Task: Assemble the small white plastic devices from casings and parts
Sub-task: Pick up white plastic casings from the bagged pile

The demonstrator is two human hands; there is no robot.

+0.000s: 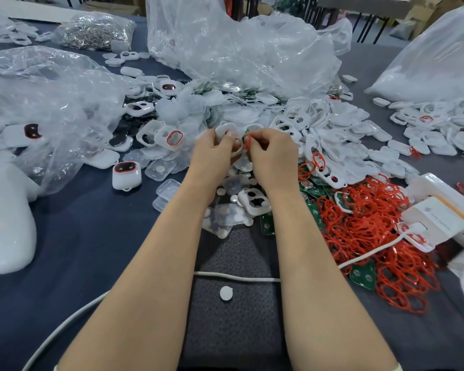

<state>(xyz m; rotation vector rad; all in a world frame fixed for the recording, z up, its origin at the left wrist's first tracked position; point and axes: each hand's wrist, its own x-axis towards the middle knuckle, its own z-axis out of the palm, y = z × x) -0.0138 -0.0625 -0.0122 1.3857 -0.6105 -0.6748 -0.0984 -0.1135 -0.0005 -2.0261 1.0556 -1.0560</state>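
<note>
My left hand (pixel 214 152) gripped a white casing (pixel 226 130), my right hand (pixel 273 153) pinched a red ring (pixel 248 142); one finished device (pixel 126 174) stood mid-table, heaped loose casings (pixel 319 121) unassembled.

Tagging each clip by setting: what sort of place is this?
Probably a small assembly workshop doing hand piecework: loose heaps of white plastic casings, a tangled pile of red rubber rings beside green circuit boards, and clear plastic bulk bags on the dark table.

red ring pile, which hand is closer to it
Right. The right hand, pinching a red ring, sits just up-left of the red ring pile; the left hand, holding a white casing, is farther left, past the right hand.
</note>
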